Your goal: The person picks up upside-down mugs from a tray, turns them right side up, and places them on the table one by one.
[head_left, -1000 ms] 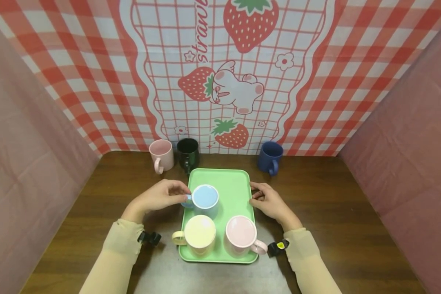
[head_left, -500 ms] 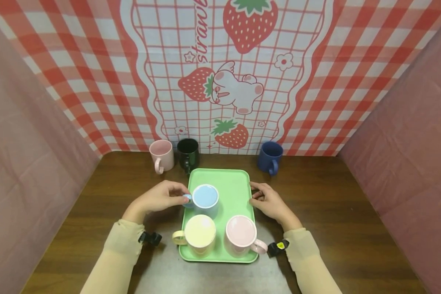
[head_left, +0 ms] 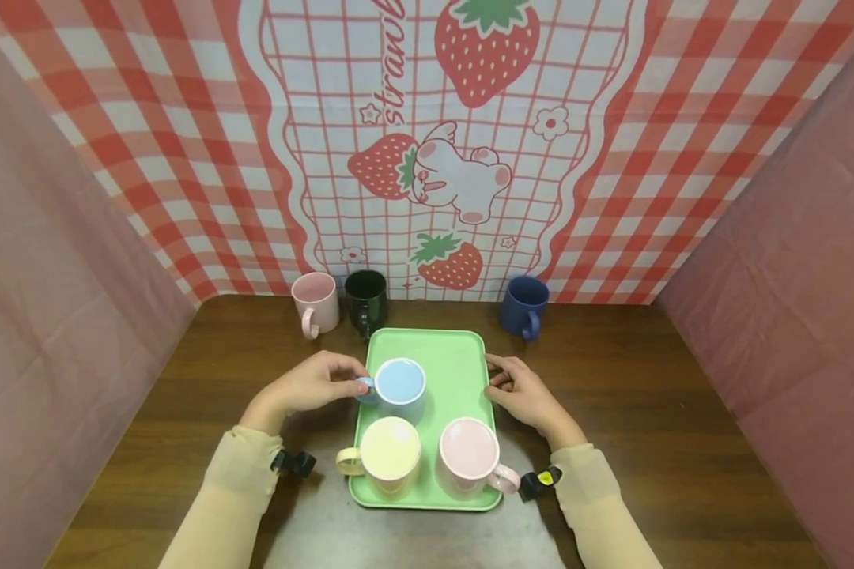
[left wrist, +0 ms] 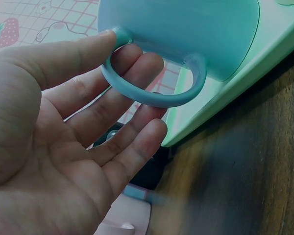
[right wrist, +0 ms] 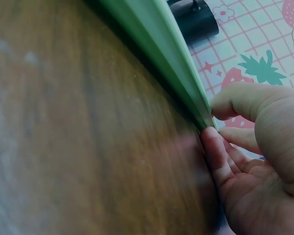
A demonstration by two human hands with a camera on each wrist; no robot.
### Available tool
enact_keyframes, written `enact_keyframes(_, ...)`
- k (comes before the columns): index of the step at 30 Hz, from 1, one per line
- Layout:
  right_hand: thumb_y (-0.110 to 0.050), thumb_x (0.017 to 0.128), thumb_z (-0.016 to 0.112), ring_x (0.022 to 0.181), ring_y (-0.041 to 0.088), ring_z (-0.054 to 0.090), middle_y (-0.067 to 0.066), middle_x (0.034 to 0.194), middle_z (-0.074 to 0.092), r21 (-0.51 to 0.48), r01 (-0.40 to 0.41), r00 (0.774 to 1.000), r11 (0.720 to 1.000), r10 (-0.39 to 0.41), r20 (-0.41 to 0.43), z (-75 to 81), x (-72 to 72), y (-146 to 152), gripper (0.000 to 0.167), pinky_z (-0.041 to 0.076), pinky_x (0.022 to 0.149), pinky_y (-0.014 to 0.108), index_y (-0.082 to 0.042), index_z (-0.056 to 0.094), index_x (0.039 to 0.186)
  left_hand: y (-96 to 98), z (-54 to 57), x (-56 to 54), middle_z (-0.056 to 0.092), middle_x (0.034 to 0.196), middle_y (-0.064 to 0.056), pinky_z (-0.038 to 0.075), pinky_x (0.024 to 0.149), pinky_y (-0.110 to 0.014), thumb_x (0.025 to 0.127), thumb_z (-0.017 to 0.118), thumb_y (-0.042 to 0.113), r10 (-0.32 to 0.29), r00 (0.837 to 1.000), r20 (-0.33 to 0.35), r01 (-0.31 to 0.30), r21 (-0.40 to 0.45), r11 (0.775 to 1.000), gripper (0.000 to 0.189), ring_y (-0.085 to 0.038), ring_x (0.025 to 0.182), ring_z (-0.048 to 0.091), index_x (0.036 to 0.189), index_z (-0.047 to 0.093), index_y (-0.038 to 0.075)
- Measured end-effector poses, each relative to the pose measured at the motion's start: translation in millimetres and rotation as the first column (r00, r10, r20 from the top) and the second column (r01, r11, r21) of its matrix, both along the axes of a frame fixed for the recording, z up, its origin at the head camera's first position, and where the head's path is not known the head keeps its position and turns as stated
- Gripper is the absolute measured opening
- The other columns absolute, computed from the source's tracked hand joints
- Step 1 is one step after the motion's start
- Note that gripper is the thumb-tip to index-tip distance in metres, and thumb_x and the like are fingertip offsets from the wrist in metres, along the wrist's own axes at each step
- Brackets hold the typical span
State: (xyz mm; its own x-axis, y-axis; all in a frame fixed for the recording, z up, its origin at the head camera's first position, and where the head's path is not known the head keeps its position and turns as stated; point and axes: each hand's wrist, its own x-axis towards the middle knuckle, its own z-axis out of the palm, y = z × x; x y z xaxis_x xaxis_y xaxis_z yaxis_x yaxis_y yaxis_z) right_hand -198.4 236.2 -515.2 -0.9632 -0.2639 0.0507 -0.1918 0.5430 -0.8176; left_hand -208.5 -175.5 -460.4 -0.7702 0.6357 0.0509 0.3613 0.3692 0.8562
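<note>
left hand (head_left: 311, 385): pinched light-blue round ceramic mug (head_left: 400, 382), seemingly positioning
right hand (head_left: 527, 397): pinched green rectangular plastic tray (head_left: 444, 348)
next: likely needed release

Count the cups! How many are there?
6. Three on the green tray: a light blue cup, a yellow cup and a pink cup. Three on the table by the strawberry cloth: a second pink cup and a black cup at left, a dark blue cup at right.

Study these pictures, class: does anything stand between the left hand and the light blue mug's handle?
Nothing visible does: the left hand directly grips the handle of the light blue mug, two fingertips showing inside it.
</note>
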Motion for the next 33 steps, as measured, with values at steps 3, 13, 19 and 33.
enact_keyframes(3, -0.003, 0.098, 0.075, 0.111, 0.027, 0.066, 0.021, 0.14, 0.061, -0.002, -0.002, 1.0, 1.0, 0.002, 0.003, -0.2, 0.5, 0.8, 0.063, 0.054, 0.09, 0.027, 0.004, 0.053, 0.157, 0.5, -0.2, 0.0, 0.077, 0.098, -0.002, 0.056, 0.088, -0.034, 0.104, 0.076, 0.012, -0.003, 1.0, -0.013, 0.002, -0.014, 1.0, 0.009, -0.017, 0.093, 0.066, 0.106, 0.079, 0.004)
enact_keyframes(13, -0.004, 0.099, 0.075, 0.111, 0.028, 0.066, 0.022, 0.141, 0.06, -0.004, -0.004, 1.0, 1.0, 0.004, 0.004, 0.6, 0.6, 0.6, 0.063, 0.054, 0.09, 0.028, 0.004, 0.053, 0.157, 2.7, 1.5, 0.2, 0.075, 0.092, 0.008, 0.056, 0.088, -0.034, 0.104, 0.076, 0.015, 0.02, 0.996, -0.087, -0.027, -0.087, 0.996, 0.004, -0.013, 0.09, 0.066, 0.101, 0.078, 0.013)
enact_keyframes(19, -0.002, 0.098, 0.075, 0.111, 0.028, 0.065, 0.022, 0.141, 0.06, -0.015, -0.002, 1.0, 1.0, 0.002, 0.008, 0.3, 0.4, 0.4, 0.063, 0.054, 0.089, 0.026, 0.004, 0.053, 0.157, 3.5, 2.0, 1.0, 0.075, 0.092, 0.008, 0.057, 0.087, -0.034, 0.104, 0.077, 0.015, 0.021, 0.993, -0.112, -0.03, -0.078, 0.997, 0.006, -0.012, 0.089, 0.066, 0.1, 0.079, 0.011)
enact_keyframes(33, -0.002, 0.098, 0.075, 0.11, 0.027, 0.065, 0.022, 0.14, 0.06, -0.017, -0.005, 1.0, 1.0, 0.005, 0.005, -0.4, 0.2, 0.6, 0.063, 0.054, 0.089, 0.025, 0.005, 0.053, 0.156, 8.2, 3.0, 1.8, 0.076, 0.09, 0.008, 0.056, 0.08, -0.031, 0.101, 0.08, 0.013, 0.06, 0.988, -0.14, -0.069, -0.059, 0.996, 0.004, -0.011, 0.085, 0.065, 0.097, 0.081, 0.011)
